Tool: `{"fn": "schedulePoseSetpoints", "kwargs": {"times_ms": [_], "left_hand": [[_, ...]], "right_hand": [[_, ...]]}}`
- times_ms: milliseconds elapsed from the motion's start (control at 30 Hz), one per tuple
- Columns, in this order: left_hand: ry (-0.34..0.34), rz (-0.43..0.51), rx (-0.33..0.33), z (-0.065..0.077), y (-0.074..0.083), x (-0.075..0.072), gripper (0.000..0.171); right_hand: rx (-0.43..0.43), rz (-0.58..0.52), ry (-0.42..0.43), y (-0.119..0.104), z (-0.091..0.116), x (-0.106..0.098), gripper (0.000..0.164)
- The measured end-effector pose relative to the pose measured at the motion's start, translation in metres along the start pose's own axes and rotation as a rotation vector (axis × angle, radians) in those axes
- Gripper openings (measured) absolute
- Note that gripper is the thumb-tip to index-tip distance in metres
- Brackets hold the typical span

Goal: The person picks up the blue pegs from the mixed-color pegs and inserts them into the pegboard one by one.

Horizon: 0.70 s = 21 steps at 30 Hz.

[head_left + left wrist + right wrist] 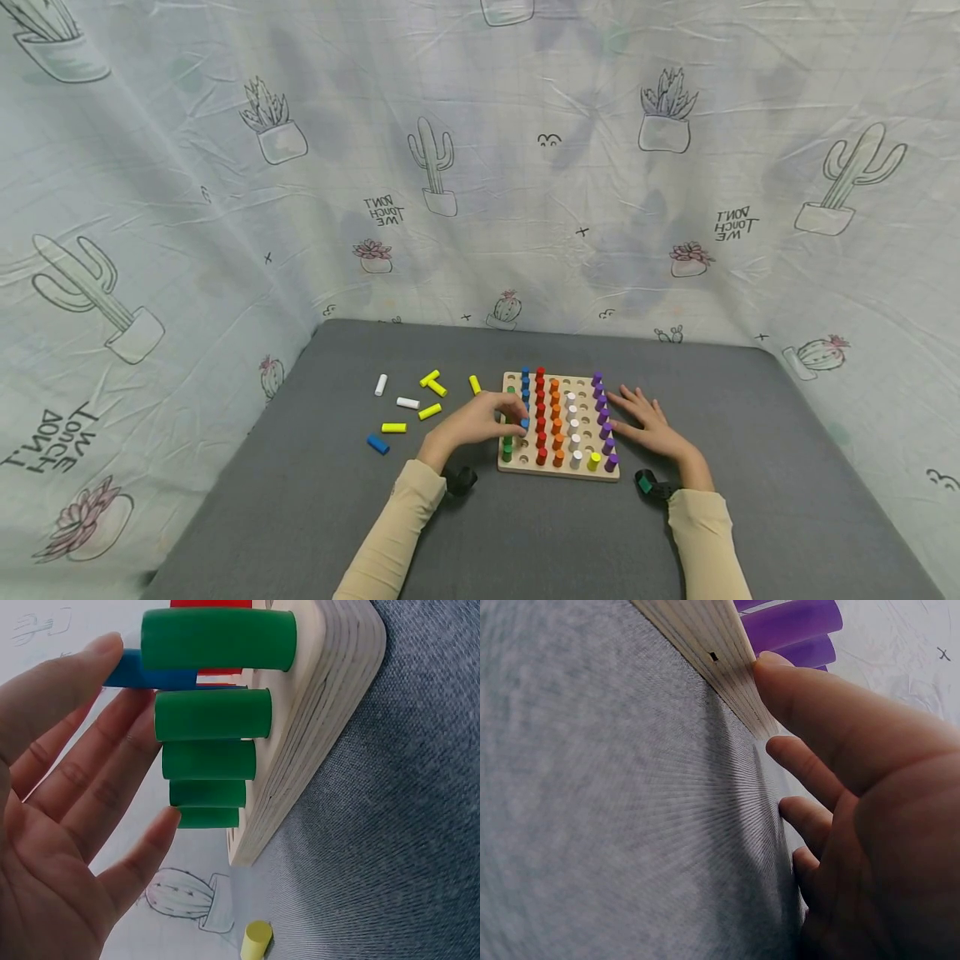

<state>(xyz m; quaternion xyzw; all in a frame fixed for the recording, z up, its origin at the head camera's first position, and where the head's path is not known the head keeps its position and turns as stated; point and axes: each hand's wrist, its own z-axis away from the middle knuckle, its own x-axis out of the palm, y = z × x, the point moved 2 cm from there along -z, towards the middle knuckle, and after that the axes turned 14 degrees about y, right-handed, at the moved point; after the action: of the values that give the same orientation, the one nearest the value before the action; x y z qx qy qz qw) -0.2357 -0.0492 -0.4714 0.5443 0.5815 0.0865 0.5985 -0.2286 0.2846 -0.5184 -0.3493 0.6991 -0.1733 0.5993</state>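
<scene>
My left hand (480, 421) is over the left side of a wooden pegboard (558, 473), pinching a blue peg (150, 671) between thumb and fingers. In the left wrist view the peg shows behind the row of green pegs (210, 715), and its lower end is hidden by them. Red pegs (542, 457), orange pegs (558, 458) and white pegs (575, 459) stand in rows across the board, with one yellow peg (593, 462) at the front. Beside the purple pegs (608, 446), my right hand (652, 425) has its fingers spread, thumb tip at the board's right edge.
Left of the board lie loose yellow pegs (393, 427), white pegs (408, 402) and a blue peg (378, 444) on the grey table (555, 542). A cactus-print curtain (480, 250) hangs behind the table and along its sides.
</scene>
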Motion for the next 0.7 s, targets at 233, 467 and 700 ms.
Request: {"fn": "schedulePoseSetpoints", "kwargs": {"times_ms": [233, 467, 700], "left_hand": [[-0.027, -0.006, 0.026, -0.0003, 0.0017, 0.0023, 0.021], [-0.04, -0.023, 0.055, -0.002, 0.0006, 0.0061, 0.015], [-0.075, -0.048, 0.048, -0.0031, 0.0035, 0.008, 0.014]], "right_hand": [[0.011, 0.015, -0.009, 0.0003, -0.0002, 0.0001, 0.063], [0.013, 0.004, -0.014, 0.0007, -0.0007, 0.0003, 0.064], [0.018, 0.01, -0.017, -0.0012, -0.0003, -0.0009, 0.063]]}}
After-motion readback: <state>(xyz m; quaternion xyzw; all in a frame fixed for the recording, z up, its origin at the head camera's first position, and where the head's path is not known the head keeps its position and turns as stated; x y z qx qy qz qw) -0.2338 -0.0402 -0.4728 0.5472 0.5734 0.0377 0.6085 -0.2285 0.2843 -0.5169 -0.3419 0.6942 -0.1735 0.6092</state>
